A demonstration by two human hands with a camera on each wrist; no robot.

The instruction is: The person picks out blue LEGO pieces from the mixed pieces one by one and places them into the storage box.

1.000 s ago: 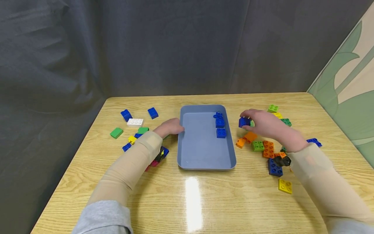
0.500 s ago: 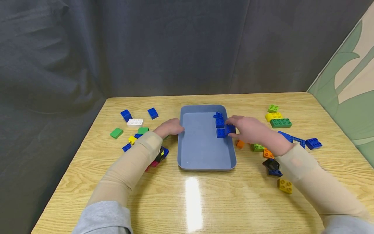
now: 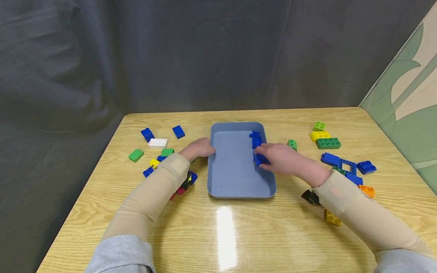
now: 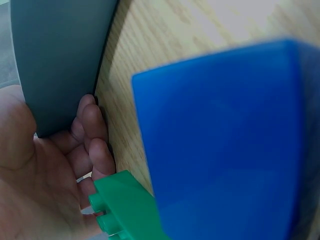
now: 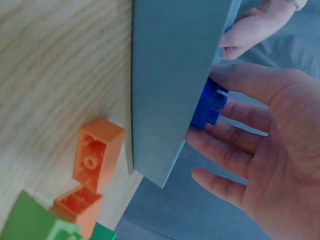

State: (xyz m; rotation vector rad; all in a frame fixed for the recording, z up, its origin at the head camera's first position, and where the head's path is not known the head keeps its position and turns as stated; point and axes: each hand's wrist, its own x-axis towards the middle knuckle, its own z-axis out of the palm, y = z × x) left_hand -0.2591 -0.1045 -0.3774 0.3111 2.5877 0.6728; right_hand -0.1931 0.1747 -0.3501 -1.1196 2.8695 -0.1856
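Observation:
A grey-blue tray sits mid-table, with several blue bricks along its right side. My left hand grips the tray's left wall; in the left wrist view the thumb is over the rim and the fingers are along the outer wall. Inside the tray's right edge, my right hand pinches a blue brick between thumb and fingers. The right wrist view shows studs on this brick, just past the rim; its lower part is hidden by the wall.
Left of the tray lie a white brick, a green brick and several blue ones, some under the left forearm. To the right are a yellow brick, a dark green brick, blue pieces and orange bricks.
My right hand has carried the blue brick leftward from the right-hand pile, across the rim and down into the tray. The left hand has stayed on the tray's edge.

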